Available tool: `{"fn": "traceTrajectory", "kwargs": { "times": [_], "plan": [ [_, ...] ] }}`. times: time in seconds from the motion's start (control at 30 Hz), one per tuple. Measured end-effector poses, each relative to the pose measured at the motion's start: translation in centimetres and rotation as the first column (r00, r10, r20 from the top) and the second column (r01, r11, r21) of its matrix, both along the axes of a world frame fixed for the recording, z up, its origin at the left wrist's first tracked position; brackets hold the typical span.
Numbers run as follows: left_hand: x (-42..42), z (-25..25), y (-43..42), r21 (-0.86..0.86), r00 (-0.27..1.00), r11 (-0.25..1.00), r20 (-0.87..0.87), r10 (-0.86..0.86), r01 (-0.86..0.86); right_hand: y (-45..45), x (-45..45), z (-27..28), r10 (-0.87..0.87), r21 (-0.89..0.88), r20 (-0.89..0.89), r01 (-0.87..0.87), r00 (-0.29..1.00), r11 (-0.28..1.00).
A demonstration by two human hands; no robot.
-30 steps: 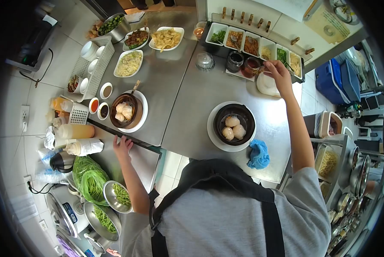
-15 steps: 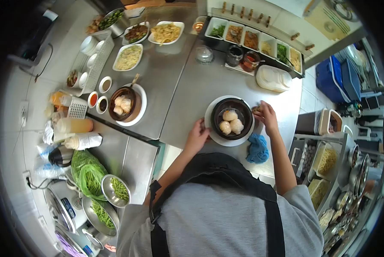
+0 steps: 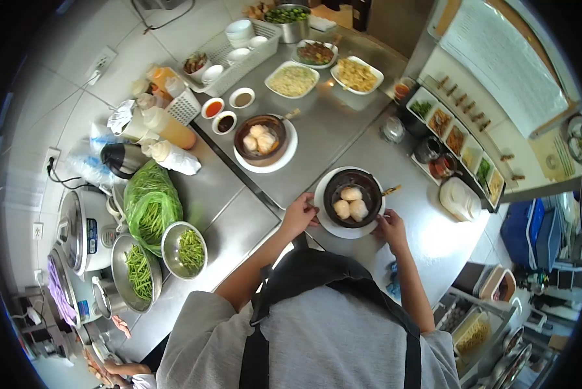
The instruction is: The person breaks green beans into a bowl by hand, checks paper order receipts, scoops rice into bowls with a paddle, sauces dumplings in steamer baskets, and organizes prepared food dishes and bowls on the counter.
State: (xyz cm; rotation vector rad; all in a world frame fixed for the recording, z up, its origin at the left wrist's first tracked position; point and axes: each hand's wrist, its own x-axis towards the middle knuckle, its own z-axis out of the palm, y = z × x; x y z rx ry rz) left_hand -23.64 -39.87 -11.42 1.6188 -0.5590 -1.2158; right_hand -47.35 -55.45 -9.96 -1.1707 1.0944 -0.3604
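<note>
A dark round steamer basket [image 3: 330, 192] with three pale dumplings [image 3: 351, 194] sits on a white plate [image 3: 343, 231]. A clothespin [image 3: 391, 190] sticks out from the basket's right rim. At the plate's left edge, my left hand [image 3: 300, 215] is closed on the rim with its fingertips. My right hand [image 3: 392, 231] grips the rim at the lower right. Farther left stands another plate [image 3: 281, 161] with a similar steamer basket [image 3: 241, 133] of dumplings, also with a clothespin [image 3: 292, 113]. A blue cloth [image 3: 393, 280] is partly hidden behind my right arm.
Dishes of food [image 3: 293, 80] and small sauce bowls [image 3: 225, 122] stand at the back left. A topping rack [image 3: 456, 141] and jars [image 3: 428, 150] line the right. Bowls of green beans [image 3: 184, 251] are at left. Another person's hand [image 3: 112, 367] shows at lower left.
My right hand has let go of the clothespin, now at the basket's right rim, and has moved to the plate's edge. My left hand has closed on the rim. The view has turned left.
</note>
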Motion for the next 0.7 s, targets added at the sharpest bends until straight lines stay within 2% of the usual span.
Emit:
{"fn": "traceTrajectory", "kwargs": {
  "times": [0.03,0.07,0.1,0.17,0.2,0.27,0.3,0.33,0.4,0.47,0.5,0.53,0.57,0.6,0.67,0.7],
  "plan": [
    [1.4,0.0,0.4,0.001,0.997,1.0,0.079,0.014,-0.015,-0.2,2.1,0.5,0.011,0.063,0.069,-0.015,0.998,0.998],
    [3.2,0.6,0.4,-0.007,0.984,0.999,0.173,0.039,-0.038,-0.5,3.5,-0.1,0.068,-0.036,0.036,-0.066,0.997,0.997],
    [5.0,1.6,0.5,0.065,0.911,0.998,0.409,-0.049,0.025,-1.1,5.3,-0.8,0.123,-0.153,0.017,-0.119,0.992,0.981],
    [9.6,3.3,0.2,0.174,0.751,0.954,0.588,-0.3,0.244,-3.3,7.7,-4.2,0.235,-0.171,0.008,-0.23,0.972,0.958],
    [10.8,6.7,0.0,0.191,0.821,0.959,0.499,-0.277,0.208,-3.9,8.7,-4.2,0.259,-0.209,-0.006,-0.254,0.966,0.944],
    [15.3,9.6,-1.4,0.003,0.697,0.99,0.709,-0.103,0.143,-4.8,10.0,-4.5,0.25,-0.133,0.085,-0.238,0.964,0.962],
    [17.3,13.1,-2.2,0.015,0.639,0.996,0.766,-0.064,0.082,-5.5,10.7,-4.3,0.253,-0.062,0.139,-0.246,0.957,0.967],
    [19.5,17.7,-3.2,0.027,0.582,0.999,0.812,-0.035,0.022,-5.9,11.1,-3.2,0.248,-0.062,0.112,-0.242,0.962,0.968],
    [24.0,23.9,-5.3,-0.086,0.392,0.989,0.911,0.127,-0.119,-5.0,10.5,1.6,0.222,-0.051,0.045,-0.219,0.974,0.974],
    [27.3,31.1,-7.4,-0.341,0.194,0.937,0.916,0.35,-0.083,-5.7,8.6,0.8,0.228,-0.237,-0.089,-0.243,0.97,0.941],
    [29.7,33.8,-8.9,-0.505,0.127,0.863,0.857,0.499,0.012,-5.8,7.2,0.3,0.216,-0.32,-0.159,-0.257,0.963,0.912],
    [31.0,37.1,-10.5,-0.689,0.195,0.707,0.724,0.662,0.161,-5.6,5.7,1.5,0.208,-0.359,-0.181,-0.262,0.961,0.896],
    [33.0,40.0,-11.5,-0.705,0.243,0.695,0.705,0.667,0.139,-5.3,4.1,2.4,0.202,-0.396,-0.206,-0.27,0.958,0.878],
    [34.0,43.0,-12.1,-0.746,0.193,0.66,0.663,0.724,0.089,-5.5,1.9,1.0,0.169,-0.434,-0.163,-0.224,0.972,0.872],
    [35.1,47.7,-12.8,-0.859,-0.11,0.503,0.494,0.863,0.094,-5.4,-2.4,-0.9,0.062,-0.463,-0.13,-0.116,0.99,0.879],
    [36.0,49.0,-13.2,-0.9,-0.326,0.43,0.388,0.862,0.067,-4.8,-4.4,-1.0,-0.018,-0.455,-0.142,-0.049,0.99,0.889]
  ]
}}
